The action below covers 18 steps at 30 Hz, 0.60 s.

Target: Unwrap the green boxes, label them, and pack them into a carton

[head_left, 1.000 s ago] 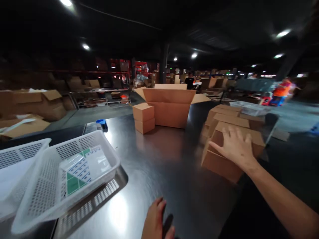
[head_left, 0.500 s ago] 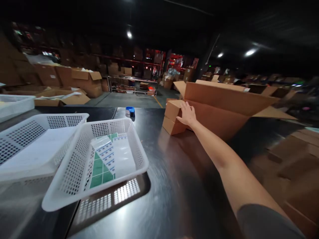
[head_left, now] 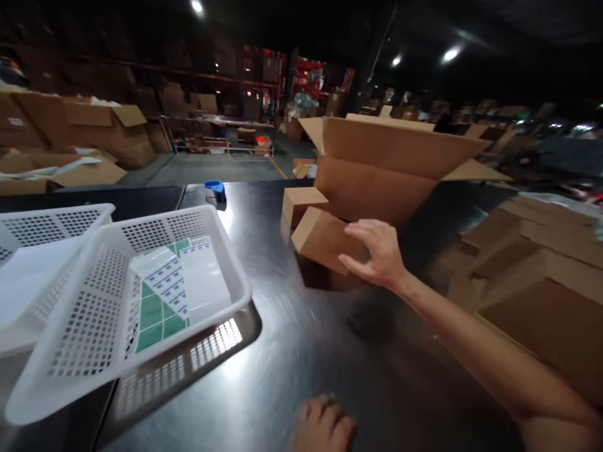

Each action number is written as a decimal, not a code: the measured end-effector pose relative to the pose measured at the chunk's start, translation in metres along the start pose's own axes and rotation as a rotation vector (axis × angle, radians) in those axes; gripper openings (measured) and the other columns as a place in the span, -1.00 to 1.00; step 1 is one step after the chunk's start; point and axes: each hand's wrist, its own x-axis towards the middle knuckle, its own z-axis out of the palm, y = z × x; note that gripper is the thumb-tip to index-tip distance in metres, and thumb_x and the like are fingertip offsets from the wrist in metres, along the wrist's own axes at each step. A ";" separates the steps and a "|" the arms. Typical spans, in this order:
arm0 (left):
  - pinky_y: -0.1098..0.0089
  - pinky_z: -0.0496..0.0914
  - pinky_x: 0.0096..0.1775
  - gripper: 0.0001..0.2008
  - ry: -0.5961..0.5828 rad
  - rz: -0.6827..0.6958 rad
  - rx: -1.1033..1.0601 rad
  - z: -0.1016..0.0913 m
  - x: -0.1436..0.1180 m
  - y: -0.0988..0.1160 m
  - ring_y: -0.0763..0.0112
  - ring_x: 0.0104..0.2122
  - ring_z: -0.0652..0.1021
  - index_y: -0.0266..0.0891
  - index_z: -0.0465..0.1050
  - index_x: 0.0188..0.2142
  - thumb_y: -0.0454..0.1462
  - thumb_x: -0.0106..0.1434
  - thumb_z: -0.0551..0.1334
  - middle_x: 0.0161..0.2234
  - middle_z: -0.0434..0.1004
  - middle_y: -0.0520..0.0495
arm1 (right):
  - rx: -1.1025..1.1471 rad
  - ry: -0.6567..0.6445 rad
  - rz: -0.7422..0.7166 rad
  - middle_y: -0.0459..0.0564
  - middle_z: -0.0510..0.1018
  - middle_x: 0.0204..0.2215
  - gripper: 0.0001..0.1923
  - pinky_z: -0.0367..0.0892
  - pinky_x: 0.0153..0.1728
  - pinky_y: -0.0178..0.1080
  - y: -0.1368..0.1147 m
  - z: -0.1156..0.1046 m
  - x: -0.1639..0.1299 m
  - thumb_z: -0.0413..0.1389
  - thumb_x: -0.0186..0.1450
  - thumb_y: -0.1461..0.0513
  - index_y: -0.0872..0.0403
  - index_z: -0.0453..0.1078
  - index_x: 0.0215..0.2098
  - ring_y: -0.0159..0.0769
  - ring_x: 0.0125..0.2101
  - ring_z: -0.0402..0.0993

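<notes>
My right hand [head_left: 377,254] has its thumb across the near face and its fingers over the right end of a small brown cardboard box [head_left: 323,238]. That box is tilted, its dark reflection showing below on the shiny metal table [head_left: 277,376]. Just behind it stands a second small cardboard box [head_left: 301,204]. At the bottom edge of the view is my left hand [head_left: 325,424], partly cut off and a little blurred. Its fingers are loosely bent and slightly apart, with nothing visible in them.
A large open carton [head_left: 377,182] stands behind the small boxes, flaps spread. On the left, a white perforated basket [head_left: 230,251] holds green-and-white label sheets, next to another basket [head_left: 56,216] with white paper. A blue tape roll [head_left: 215,189] sits behind. Folded cardboard [head_left: 541,263] lies right.
My right hand has come nearer with one small box, which is now tilted and apart from the other. My left hand has entered from below. The view has shifted right.
</notes>
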 end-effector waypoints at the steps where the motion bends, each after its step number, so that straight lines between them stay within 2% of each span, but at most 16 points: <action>1: 0.18 0.49 -0.21 -0.68 -0.020 0.004 -0.011 -0.011 0.005 0.004 0.10 -0.20 0.63 -0.08 0.48 -0.09 -0.10 0.18 0.35 -0.26 0.65 -0.07 | 0.013 0.029 0.146 0.17 0.23 0.34 -0.17 -0.04 0.33 0.22 0.004 -0.006 -0.003 0.24 0.22 -0.11 0.02 0.19 0.34 0.15 0.35 0.06; 3: 0.11 0.50 -0.08 -0.56 -0.138 -0.023 -0.074 -0.039 0.018 0.012 0.03 -0.08 0.60 -0.12 0.44 0.00 -0.05 0.16 0.33 -0.13 0.64 -0.14 | 0.096 -0.016 0.394 0.29 -0.08 0.44 0.15 -0.16 0.33 0.34 0.013 -0.008 -0.004 0.34 0.07 -0.16 0.11 -0.01 0.43 0.31 0.41 -0.23; 4: 0.09 0.50 -0.04 -0.52 -0.172 -0.010 -0.103 -0.052 0.023 0.017 0.02 -0.03 0.58 -0.14 0.40 0.05 -0.09 0.16 0.32 -0.08 0.62 -0.17 | 0.161 -0.084 0.457 0.30 -0.09 0.44 0.22 -0.13 0.31 0.36 0.015 -0.004 -0.003 0.39 -0.01 -0.16 0.10 0.00 0.43 0.35 0.41 -0.23; 6: 0.04 0.49 0.03 -0.47 -0.137 0.012 -0.113 -0.074 0.030 0.024 0.00 0.08 0.52 -0.16 0.32 0.15 -0.23 0.17 0.28 0.04 0.55 -0.23 | 0.297 -0.226 0.465 0.28 0.15 0.38 0.15 0.06 0.27 0.31 0.012 0.010 -0.003 0.43 -0.06 -0.13 0.05 0.15 0.37 0.31 0.35 0.03; 8: -0.03 0.45 0.09 -0.40 -0.027 -0.019 -0.071 -0.084 0.029 0.028 -0.03 0.20 0.42 -0.16 0.23 0.21 -0.32 0.17 0.25 0.14 0.45 -0.28 | 0.421 -0.309 0.444 0.19 0.41 0.22 -0.03 0.28 0.19 0.14 0.002 0.025 -0.009 0.39 0.02 -0.10 0.02 0.26 0.30 0.15 0.19 0.35; 10: -0.08 0.41 0.13 -0.42 0.079 -0.174 -0.045 -0.083 0.025 0.028 -0.02 0.30 0.31 -0.09 0.16 0.24 -0.34 0.25 0.21 0.24 0.32 -0.30 | 0.531 -0.350 0.439 0.16 0.48 0.16 -0.13 0.35 0.14 0.02 -0.009 0.033 -0.019 0.31 0.13 -0.09 0.03 0.23 0.31 0.04 0.11 0.45; 12: -0.07 0.38 0.16 -0.47 0.174 -0.390 -0.117 -0.077 0.022 0.026 0.02 0.33 0.25 -0.04 0.07 0.27 -0.29 0.34 0.15 0.32 0.15 -0.32 | 0.617 -0.369 0.429 0.16 0.44 0.19 -0.13 0.34 0.15 -0.03 -0.016 0.032 -0.030 0.27 0.18 -0.07 0.06 0.15 0.34 0.01 0.13 0.43; 14: -0.11 0.28 0.22 -0.45 0.292 -0.634 -0.252 -0.072 0.023 0.023 0.00 0.36 0.19 -0.06 -0.05 0.31 -0.19 0.39 0.09 0.39 -0.02 -0.36 | 0.687 -0.409 0.399 0.13 0.42 0.21 -0.11 0.32 0.16 -0.08 -0.022 0.021 -0.041 0.29 0.14 -0.04 0.05 0.14 0.34 -0.01 0.16 0.40; 16: -0.16 0.08 0.32 -0.34 0.403 -0.840 -0.394 -0.070 0.029 0.022 -0.05 0.40 0.06 -0.11 -0.14 0.36 -0.06 0.38 0.08 0.43 -0.16 -0.35 | 0.729 -0.473 0.362 0.08 0.47 0.16 -0.11 0.35 0.12 -0.13 -0.031 0.004 -0.055 0.35 0.07 -0.01 0.04 0.20 0.29 -0.03 0.12 0.43; 18: -0.11 -0.07 0.37 -0.26 0.481 -0.931 -0.547 -0.069 0.036 0.025 -0.04 0.43 -0.04 -0.11 -0.15 0.39 0.06 0.35 0.07 0.46 -0.21 -0.27 | 0.743 -0.562 0.341 0.05 0.53 0.08 -0.08 0.41 0.04 -0.14 -0.048 -0.015 -0.075 0.41 -0.04 0.00 0.03 0.26 0.23 -0.03 0.04 0.49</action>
